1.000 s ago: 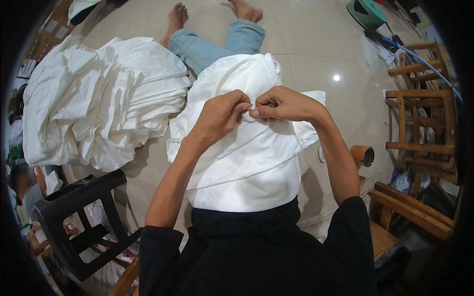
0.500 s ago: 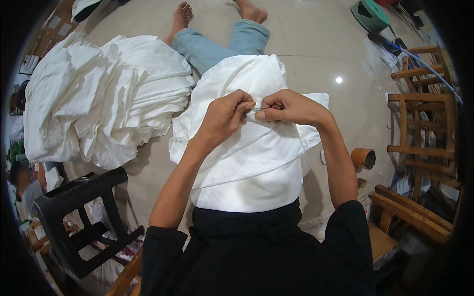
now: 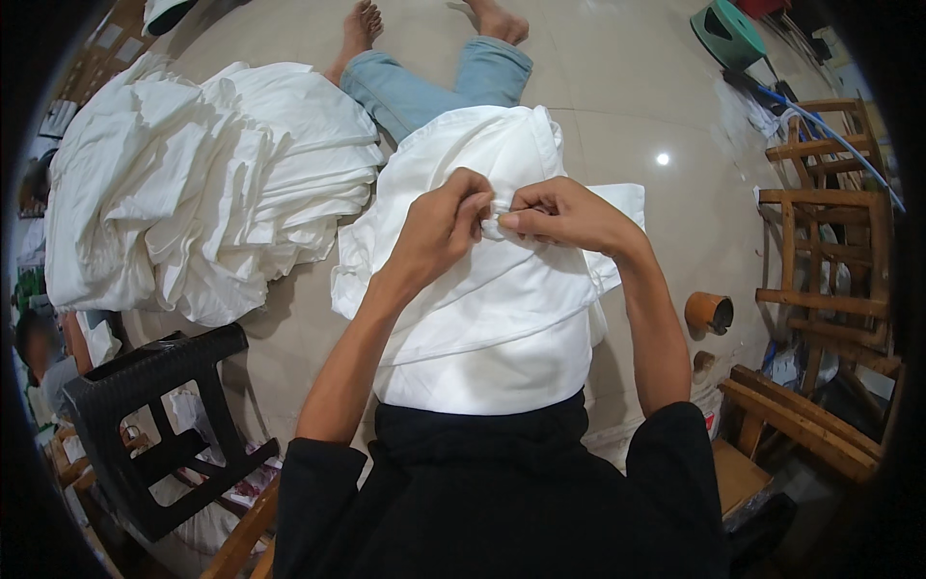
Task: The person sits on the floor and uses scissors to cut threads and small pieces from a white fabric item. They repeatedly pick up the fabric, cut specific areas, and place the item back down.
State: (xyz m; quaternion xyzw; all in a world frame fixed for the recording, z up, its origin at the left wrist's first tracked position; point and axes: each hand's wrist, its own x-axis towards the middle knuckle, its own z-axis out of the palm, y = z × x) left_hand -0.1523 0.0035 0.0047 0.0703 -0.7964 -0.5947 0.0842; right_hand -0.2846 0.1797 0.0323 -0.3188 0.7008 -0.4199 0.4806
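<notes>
A white garment [image 3: 482, 338] is spread in loose layers over my lap. Near its middle, my left hand [image 3: 439, 222] has its fingers curled and pinched on a small gathered bit of the fabric. My right hand [image 3: 564, 217], just beside it, pinches the same spot between thumb and forefinger; whether anything small is held in the fabric is hidden. My jean-clad legs [image 3: 405, 87] stretch out beyond the garment, with bare feet. To the left lies a large heap of similar white cloths [image 3: 174, 193].
A black plastic stool [image 3: 106, 396] stands at lower left, near a person [image 3: 63, 381]. At right are wooden frames [image 3: 820, 198], an orange-brown cylinder [image 3: 709, 311] and a blue pole [image 3: 820, 125]. A green plastic stool [image 3: 723, 34] is at upper right.
My left hand has risen slightly, its fingertips working at the pinched fabric. My right hand keeps its pinch, shifted a little right in the view along with the surroundings.
</notes>
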